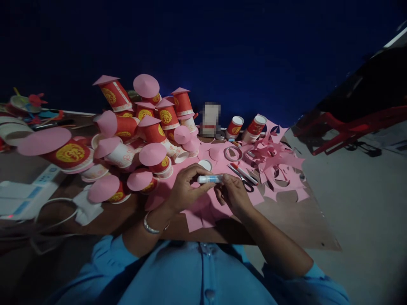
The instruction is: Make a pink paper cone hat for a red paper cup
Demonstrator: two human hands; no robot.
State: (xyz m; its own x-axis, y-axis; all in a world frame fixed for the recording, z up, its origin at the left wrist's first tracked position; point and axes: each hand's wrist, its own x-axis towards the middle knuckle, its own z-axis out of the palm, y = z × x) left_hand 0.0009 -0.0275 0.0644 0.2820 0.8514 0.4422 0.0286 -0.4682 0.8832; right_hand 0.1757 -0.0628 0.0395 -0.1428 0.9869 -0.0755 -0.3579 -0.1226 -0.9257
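A white glue stick (210, 179) with a blue label lies sideways between my two hands, above the pink paper (199, 212). My left hand (187, 186) grips its left part between thumb and fingers. At its right end, the thumb and fingers of my right hand (233, 192) are closed on it. Just behind the hands stands a white-topped cup (205, 165), partly hidden. Scissors (244, 180) with dark handles and a red-and-white marker (243, 173) rest to the right of my right hand.
Several red paper cups with pink cone tops (152, 154) crowd the left. Pink paper scraps (280, 165) pile up at right, near a tape roll (233, 154). Two red cups (235, 127) stand at the back. A white power strip (32, 192) and cable lie far left.
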